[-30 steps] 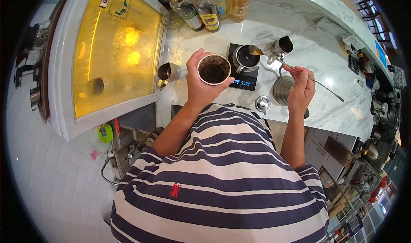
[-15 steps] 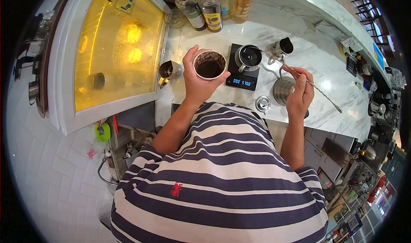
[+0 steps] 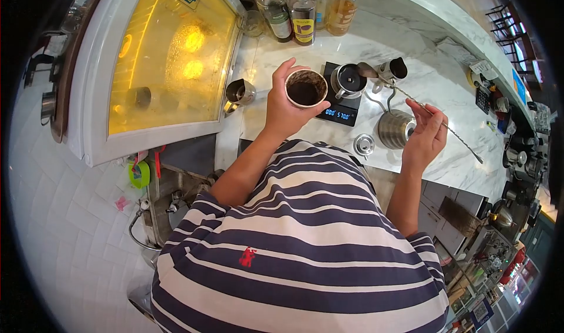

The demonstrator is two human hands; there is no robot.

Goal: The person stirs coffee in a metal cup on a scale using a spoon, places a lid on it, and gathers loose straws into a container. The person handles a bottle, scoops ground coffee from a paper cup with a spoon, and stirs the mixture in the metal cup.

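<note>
My left hand grips a paper cup tilted so its inside shows, with dark powder, like ground coffee, in it. The cup covers part of the left edge of a black digital scale. On that scale stands a metal-rimmed pot with a dark inside. In my right hand is a long bar spoon with a twisted handle, held between thumb and fingers. Its bowl is above the pot's right rim. Near that hand are a steel gooseneck kettle and a small metal lid.
One steel pitcher stands by the yellow-lit fridge door, another pitcher right of the scale. Several bottles line the back of the marble counter. A sink area lies below left.
The paper cup has moved right, closer to the pot and partly over the scale's edge. My right hand has shifted right with the bar spoon. The whole view has shifted slightly.
</note>
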